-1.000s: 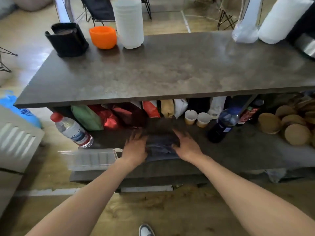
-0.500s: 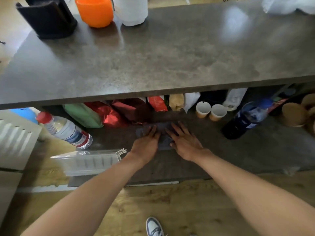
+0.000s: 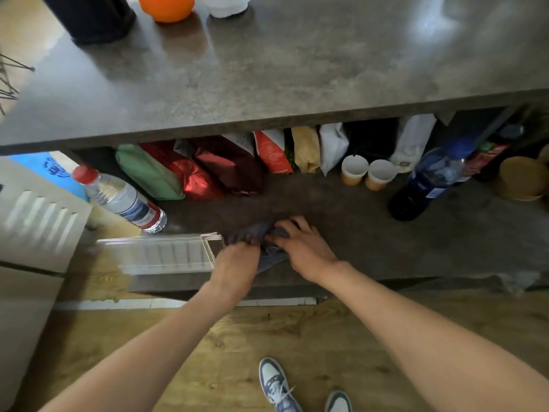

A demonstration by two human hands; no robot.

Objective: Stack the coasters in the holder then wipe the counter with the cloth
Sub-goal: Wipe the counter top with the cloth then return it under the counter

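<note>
A dark grey-blue cloth (image 3: 269, 252) lies bunched near the front of the lower shelf (image 3: 386, 242). My left hand (image 3: 237, 263) and my right hand (image 3: 300, 245) both pinch it, fingers curled into the fabric. The grey counter top (image 3: 282, 69) spreads above. At its far left corner stands a black holder (image 3: 89, 16), cut off by the frame's top. Round brown coasters (image 3: 523, 178) sit at the right end of the lower shelf.
An orange cup (image 3: 166, 7) and a white container (image 3: 225, 5) stand on the counter's far edge. The lower shelf holds a lying water bottle (image 3: 121, 199), a clear plastic rack (image 3: 160, 254), foil bags (image 3: 205, 171), two paper cups (image 3: 367, 172) and a dark bottle (image 3: 427, 182).
My hands went from lying flat on the cloth to gripping it, and drew it toward the shelf's front. The camera has tipped down and closer.
</note>
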